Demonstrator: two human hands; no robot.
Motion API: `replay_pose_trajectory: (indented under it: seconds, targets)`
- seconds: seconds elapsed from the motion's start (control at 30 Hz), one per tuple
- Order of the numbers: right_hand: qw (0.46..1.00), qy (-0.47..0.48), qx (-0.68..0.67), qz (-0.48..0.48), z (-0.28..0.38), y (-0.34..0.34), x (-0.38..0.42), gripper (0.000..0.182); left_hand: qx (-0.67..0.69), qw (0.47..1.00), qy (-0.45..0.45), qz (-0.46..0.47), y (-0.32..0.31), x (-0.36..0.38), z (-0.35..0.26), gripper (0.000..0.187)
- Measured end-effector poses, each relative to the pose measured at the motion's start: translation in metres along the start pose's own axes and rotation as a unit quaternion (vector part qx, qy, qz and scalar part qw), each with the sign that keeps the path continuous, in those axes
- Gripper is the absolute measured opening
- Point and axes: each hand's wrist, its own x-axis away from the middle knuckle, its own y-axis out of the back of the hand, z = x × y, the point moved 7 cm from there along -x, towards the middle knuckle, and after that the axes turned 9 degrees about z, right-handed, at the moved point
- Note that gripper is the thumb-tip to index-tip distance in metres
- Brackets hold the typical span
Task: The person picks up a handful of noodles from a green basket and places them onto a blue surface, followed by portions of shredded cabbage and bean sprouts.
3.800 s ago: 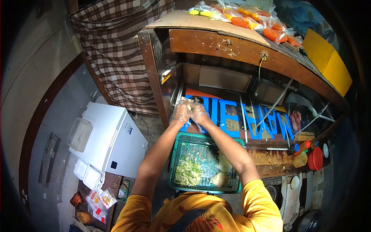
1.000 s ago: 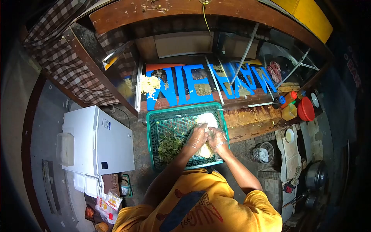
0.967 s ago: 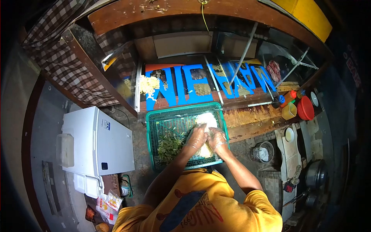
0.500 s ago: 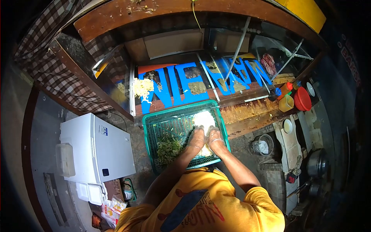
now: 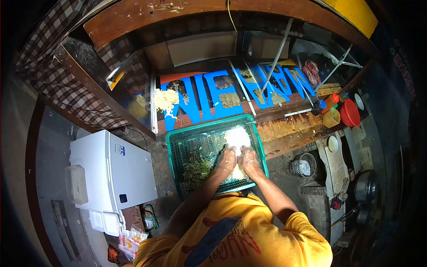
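toward the right side of a green plastic basket (image 5: 261, 150), a pale mound of what look like noodles (image 5: 238, 135) lies on the mesh floor, its far part washed out by glare. over its near part, side by side with a narrow gap between, are the left hand (image 5: 227, 159) and the right hand (image 5: 249, 159), both in thin clear gloves (image 5: 252, 166). the fingers bend down onto the mound; their tips are hidden, so i cannot tell whether they are grasping it or only pressing. at the basket's left lies a heap of leafy greens (image 5: 195, 171), near the left hand. beyond the basket, a loose pile of yellow noodles (image 5: 166, 100) sits by the left end of big blue letters (image 5: 201, 96). toward the right end of the wooden table (image 5: 289, 133) are an orange bottle (image 5: 328, 104), a yellow container (image 5: 331, 119) and a red bowl (image 5: 350, 113), close together. well apart to the left stands a white freezer (image 5: 113, 175).
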Motion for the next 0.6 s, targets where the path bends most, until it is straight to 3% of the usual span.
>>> replay_pose_trajectory:
  seconds: [0.1,0.2,0.3,0.4,0.6]
  targets:
    - [0.997,0.035,-0.018,-0.071,0.005,0.01,0.008,0.025,0.029,1.0,-0.002,-0.012,0.012,0.007,-0.007,0.033]
    - [0.995,0.05,-0.038,-0.082,0.008,0.017,0.012,0.024,0.023,0.999,-0.017,-0.028,0.023,0.012,-0.014,0.029]
    - [0.984,0.067,-0.117,-0.114,0.014,0.029,0.021,0.021,0.053,0.997,-0.045,-0.042,0.028,0.015,-0.019,0.033]
    - [0.982,0.079,-0.092,-0.146,0.025,0.043,0.029,0.018,0.079,0.986,-0.111,-0.098,0.036,0.023,-0.031,0.04]
    - [0.977,0.043,-0.18,-0.108,0.035,0.055,0.03,0.014,0.095,0.975,-0.146,-0.136,0.048,0.029,-0.051,0.051]
